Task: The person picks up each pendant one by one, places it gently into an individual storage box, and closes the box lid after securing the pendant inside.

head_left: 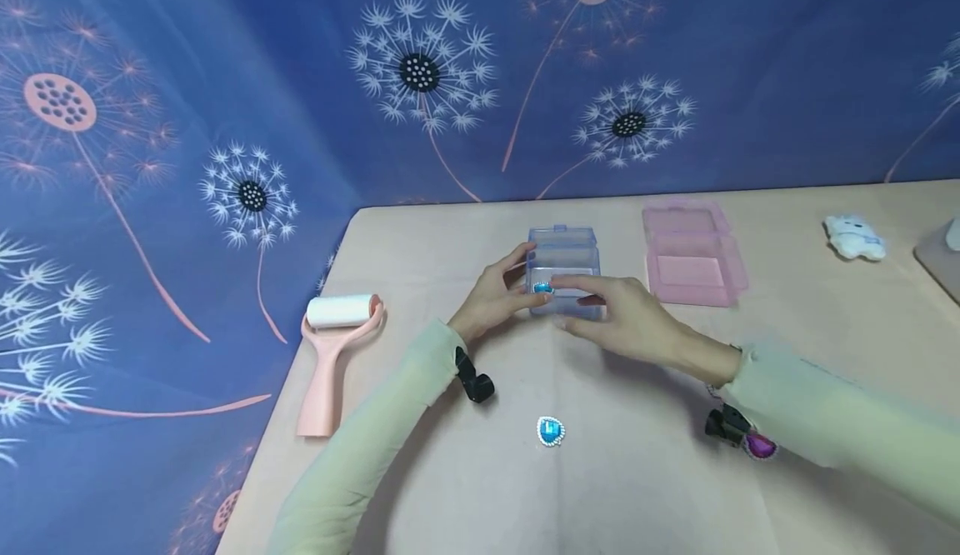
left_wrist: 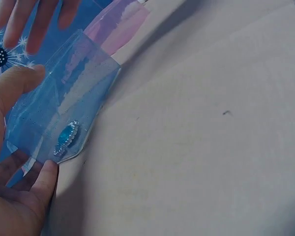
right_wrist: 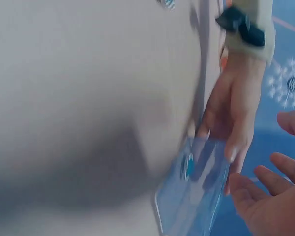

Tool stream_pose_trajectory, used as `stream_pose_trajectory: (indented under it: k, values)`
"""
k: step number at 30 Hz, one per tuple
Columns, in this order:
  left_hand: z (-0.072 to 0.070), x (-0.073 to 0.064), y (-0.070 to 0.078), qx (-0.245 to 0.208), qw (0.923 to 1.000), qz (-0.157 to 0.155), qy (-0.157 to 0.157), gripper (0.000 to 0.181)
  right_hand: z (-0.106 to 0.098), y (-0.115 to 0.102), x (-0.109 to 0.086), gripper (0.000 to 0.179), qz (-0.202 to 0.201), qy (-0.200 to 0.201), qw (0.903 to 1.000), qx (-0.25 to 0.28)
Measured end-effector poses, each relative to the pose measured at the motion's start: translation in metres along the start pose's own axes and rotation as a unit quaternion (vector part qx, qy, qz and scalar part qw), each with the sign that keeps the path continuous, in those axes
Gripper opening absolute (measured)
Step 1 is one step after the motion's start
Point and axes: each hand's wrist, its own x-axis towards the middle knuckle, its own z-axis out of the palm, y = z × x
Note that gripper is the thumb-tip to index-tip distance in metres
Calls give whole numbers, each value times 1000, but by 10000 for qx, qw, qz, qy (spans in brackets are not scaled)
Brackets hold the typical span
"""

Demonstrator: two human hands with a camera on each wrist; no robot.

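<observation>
My left hand (head_left: 489, 298) grips the left side of a clear blue plastic box (head_left: 561, 237) with its lid raised. In the left wrist view the thumb lies along its upper edge and the fingers are at its end. A blue gem with a beaded rim (left_wrist: 69, 133) lies inside the box. Over the box's right front hovers my right hand (head_left: 630, 317), its fingers spread and loosely bent, with nothing seen between them. The right wrist view shows those fingers (right_wrist: 273, 182) apart from the box. A second blue heart-shaped gem (head_left: 551, 431) lies on the table in front.
To the right of the blue box stands an open pink plastic box (head_left: 693, 267). A pink-handled lint roller (head_left: 326, 372) lies at the left. Near my right wrist is a purple gem (head_left: 761, 446). Farther right sits a small white plush toy (head_left: 853, 237), with a partly visible object (head_left: 941, 255) beyond.
</observation>
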Motion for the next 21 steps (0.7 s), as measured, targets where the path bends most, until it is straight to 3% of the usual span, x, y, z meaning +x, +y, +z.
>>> stream_pose_trajectory:
  k: [7, 16, 21]
  values:
    - [-2, 1, 0, -45, 9998, 180, -74, 85, 23, -10, -37, 60, -686, -315, 9971, -50]
    - [-3, 1, -1, -60, 9998, 151, -98, 86, 60, -6, -65, 57, -933, -802, 9924, -32]
    - [-2, 0, -2, -31, 9999, 111, -80, 87, 75, 0, -76, 49, -1652, -752, 9833, -90]
